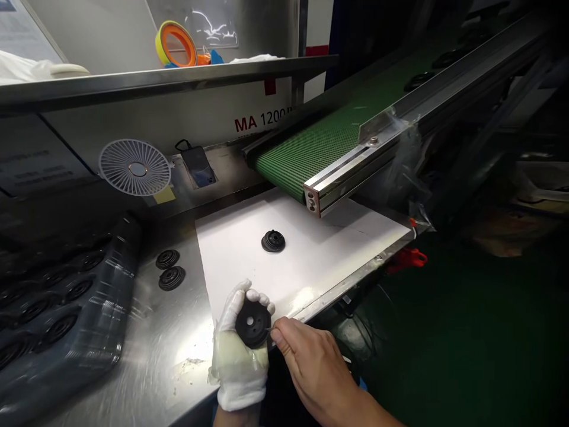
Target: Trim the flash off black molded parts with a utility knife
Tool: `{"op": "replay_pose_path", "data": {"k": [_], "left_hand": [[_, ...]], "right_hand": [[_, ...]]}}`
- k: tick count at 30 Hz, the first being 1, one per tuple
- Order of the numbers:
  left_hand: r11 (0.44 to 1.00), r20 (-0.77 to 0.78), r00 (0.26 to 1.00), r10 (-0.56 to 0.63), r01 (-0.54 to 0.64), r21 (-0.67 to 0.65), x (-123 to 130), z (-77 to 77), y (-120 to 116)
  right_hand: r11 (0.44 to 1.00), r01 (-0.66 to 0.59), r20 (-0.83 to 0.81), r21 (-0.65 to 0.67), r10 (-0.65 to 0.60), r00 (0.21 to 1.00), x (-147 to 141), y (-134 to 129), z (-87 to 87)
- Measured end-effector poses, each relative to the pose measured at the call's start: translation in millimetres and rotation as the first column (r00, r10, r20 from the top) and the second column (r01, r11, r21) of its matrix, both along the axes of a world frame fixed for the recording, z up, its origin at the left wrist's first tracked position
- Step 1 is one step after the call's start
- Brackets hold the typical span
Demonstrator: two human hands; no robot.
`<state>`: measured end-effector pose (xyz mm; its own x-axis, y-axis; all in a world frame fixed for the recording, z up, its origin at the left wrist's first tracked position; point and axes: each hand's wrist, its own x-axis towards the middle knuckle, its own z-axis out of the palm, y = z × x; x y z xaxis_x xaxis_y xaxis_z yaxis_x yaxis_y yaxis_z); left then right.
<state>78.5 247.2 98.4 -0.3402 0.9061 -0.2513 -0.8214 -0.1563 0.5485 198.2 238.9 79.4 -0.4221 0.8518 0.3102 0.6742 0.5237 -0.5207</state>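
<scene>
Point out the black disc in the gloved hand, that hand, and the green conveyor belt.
Black disc point(260, 329): head view, on its face beside the centre hole.
Gloved left hand point(237, 375): head view, on the glove below the disc.
Green conveyor belt point(311, 155): head view, on the belt's top surface.

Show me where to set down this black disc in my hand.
Most room: the white sheet, between the black ribbed rubber disc and the green mesh conveyor belt. Also the steel tabletop beside your white-gloved left hand and the black disc it holds. Crowded: far left, the clear plastic bag of black discs.
</scene>
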Motion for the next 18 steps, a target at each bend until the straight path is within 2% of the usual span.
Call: {"op": "replay_pose_path", "data": {"k": [6, 13, 15, 18], "left_hand": [[1.0, 0.042, 0.999, 0.015, -0.015, 0.02, 0, -0.3, 4], [0.979, -0.008, 0.979, 0.204, -0.204, 0.003, 6, 3.3, 8], [0.989, -0.02, 0.989, 0.146, -0.145, 0.02, 2, 4.9, 6], [0.996, 0.028, 0.995, -0.094, 0.094, -0.008, -8, 7.2, -1]], "right_hand": [[0.998, 0.036, -0.026, -0.043, -0.037, 0.999, -3, 4, 0.9], [0.999, 0.006, -0.021, -0.046, -0.007, 1.0, -16, -6, -2.8], [0.999, -0.003, -0.023, -0.041, 0.002, 1.0, -16, -6, -1.8], [0.999, -0.017, -0.046, -0.033, 0.015, 0.999, -11, -2, -0.2]]}}
